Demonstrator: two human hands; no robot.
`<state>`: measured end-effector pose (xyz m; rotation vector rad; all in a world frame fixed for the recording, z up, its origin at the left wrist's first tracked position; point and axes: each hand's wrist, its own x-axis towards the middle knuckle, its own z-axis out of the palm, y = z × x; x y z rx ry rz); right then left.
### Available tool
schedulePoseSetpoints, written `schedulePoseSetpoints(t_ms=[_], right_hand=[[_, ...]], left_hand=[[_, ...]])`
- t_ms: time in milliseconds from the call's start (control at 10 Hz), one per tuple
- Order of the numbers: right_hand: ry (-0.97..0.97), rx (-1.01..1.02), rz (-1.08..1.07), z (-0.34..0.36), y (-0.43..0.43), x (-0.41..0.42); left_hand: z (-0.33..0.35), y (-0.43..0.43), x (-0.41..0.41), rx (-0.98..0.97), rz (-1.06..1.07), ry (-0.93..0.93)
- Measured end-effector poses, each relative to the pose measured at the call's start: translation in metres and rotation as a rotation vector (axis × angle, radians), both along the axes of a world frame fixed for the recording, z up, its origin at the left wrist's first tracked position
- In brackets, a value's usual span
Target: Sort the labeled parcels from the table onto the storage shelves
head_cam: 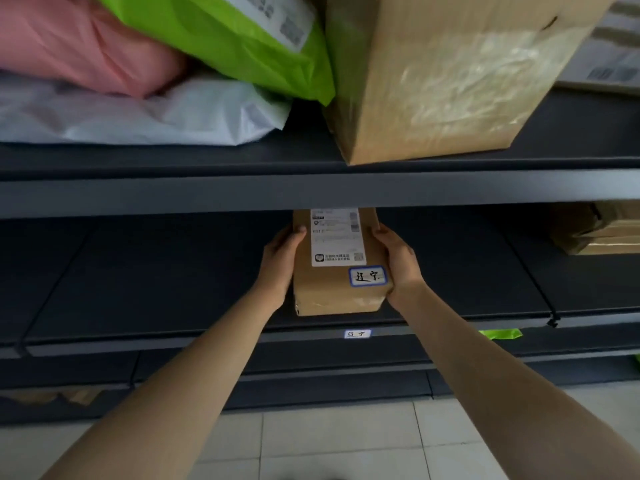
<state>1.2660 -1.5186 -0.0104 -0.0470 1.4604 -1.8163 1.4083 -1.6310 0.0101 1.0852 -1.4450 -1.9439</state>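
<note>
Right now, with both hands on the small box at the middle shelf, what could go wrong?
The small box has its near end by the middle shelf's front lip; released now by the left hand and right hand, it may tip off.
Its far end is hidden under the upper shelf's beam; lifting could knock it.
</note>
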Motion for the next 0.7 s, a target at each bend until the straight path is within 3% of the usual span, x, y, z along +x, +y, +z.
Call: schedulePoseSetpoints(t_ms=[300,500,700], right_hand=[[-0.052,0.001,0.019,-0.032,-0.005,-0.002],[-0.045,0.066,0.05,-0.024,-0.002,0.0],[0.043,0.091,0.067,-0.013,0.004,-0.004]], left_hand=[[-0.026,-0.004,0.0,0.086,0.004,0.022],[-0.024,-0.008,0.001,0.038,-0.031,-0.024],[-0.006,-0.001,0.006,-0.075,0.12,-0.09]])
